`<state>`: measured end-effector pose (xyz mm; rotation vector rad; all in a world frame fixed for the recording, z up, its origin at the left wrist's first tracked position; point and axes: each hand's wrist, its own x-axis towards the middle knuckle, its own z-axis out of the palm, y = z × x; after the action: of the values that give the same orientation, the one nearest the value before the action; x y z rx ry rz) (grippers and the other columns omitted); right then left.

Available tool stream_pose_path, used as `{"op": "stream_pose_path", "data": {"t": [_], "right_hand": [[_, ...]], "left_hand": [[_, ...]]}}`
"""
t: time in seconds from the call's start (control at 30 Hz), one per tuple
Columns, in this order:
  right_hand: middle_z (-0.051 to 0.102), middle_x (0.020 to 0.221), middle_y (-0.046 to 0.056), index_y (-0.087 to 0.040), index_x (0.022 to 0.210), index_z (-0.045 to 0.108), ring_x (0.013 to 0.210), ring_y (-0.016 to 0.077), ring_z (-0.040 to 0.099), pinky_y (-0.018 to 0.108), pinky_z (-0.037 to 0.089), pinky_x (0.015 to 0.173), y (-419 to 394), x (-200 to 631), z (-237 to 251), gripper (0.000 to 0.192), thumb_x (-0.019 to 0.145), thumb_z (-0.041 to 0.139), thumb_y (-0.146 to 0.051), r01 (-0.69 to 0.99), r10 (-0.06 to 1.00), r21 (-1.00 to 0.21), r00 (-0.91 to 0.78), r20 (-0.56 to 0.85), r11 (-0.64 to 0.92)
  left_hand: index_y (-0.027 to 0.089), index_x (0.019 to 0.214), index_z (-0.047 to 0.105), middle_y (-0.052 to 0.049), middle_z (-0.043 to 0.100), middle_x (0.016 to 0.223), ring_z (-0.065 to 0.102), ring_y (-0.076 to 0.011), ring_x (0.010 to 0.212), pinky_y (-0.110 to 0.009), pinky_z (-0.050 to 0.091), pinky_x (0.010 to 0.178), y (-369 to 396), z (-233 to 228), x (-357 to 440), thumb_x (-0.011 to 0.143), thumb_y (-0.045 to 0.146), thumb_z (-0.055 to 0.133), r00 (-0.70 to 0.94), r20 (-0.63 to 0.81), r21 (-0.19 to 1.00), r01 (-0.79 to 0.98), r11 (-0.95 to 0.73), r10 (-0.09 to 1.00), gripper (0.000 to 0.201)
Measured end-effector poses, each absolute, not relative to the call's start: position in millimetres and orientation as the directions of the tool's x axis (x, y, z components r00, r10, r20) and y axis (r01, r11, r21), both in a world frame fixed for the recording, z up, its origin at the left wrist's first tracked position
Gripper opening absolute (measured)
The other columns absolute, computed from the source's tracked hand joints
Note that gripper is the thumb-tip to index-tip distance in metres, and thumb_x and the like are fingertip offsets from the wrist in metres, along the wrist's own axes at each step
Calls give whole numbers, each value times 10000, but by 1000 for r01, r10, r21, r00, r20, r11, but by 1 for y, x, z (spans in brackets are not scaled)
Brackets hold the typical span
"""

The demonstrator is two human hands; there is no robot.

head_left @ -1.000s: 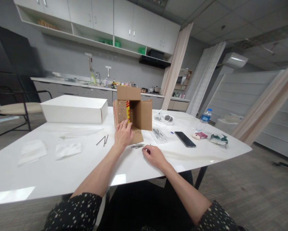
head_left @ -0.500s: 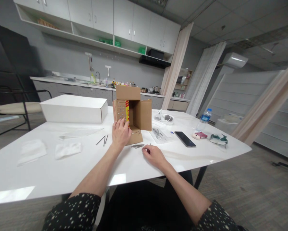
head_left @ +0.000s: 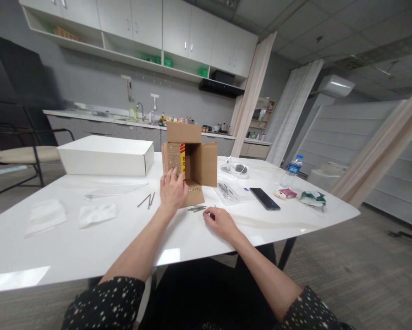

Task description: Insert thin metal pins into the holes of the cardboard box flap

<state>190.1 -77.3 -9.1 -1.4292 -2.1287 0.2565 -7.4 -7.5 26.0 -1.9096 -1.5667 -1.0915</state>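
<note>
An open brown cardboard box (head_left: pixel 206 162) lies on its side on the white table (head_left: pixel 89 247), its flaps spread. The left flap is studded with small nail heads beside a red and yellow strip. My left hand (head_left: pixel 172 190) rests flat on the box's lower flap, its fingertips touching the studded left flap. To the right of it, my right hand (head_left: pixel 219 220) sits on the table with the fingers curled, pinching a thin nail (head_left: pixel 215 206) upright. A small pile of loose nails (head_left: pixel 196 208) lies between my hands.
Two loose nails (head_left: pixel 147 200) lie left of the box, near flat plastic bags (head_left: pixel 97 213). A white carton (head_left: pixel 106 156) stands behind them. A clear packet of nails (head_left: pixel 228 191), a black phone (head_left: pixel 265 198) and a water bottle (head_left: pixel 291 170) are on the right.
My left hand has slid up from the lower flap until its fingertips touch the studded left flap. My right hand has stayed in place.
</note>
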Motion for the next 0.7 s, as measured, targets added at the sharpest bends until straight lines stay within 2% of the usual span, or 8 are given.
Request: {"op": "stream_pose_path", "data": {"t": [0.17,0.7], "right_hand": [[697,746,26,-199,907,722,655,151,570,235,358,633,-79,189,-6,224,886,503,-240,794,904,-453,-274,328,405],[705,759,27,-199,910,729,655,152,575,238,367,631,-80,189,-6,227,880,508,-240,792,908,-465,-261,327,395]], "left_hand": [[167,1190,622,-154,509,1404,411,-306,1326,-482,292,1088,-8,27,-7,871,240,451,52,790,135,957,-256,611,369],[178,1222,607,-167,447,1446,406,-333,1316,-506,311,1059,-11,30,-7,845,242,494,-21,787,216,946,-243,617,399]]}}
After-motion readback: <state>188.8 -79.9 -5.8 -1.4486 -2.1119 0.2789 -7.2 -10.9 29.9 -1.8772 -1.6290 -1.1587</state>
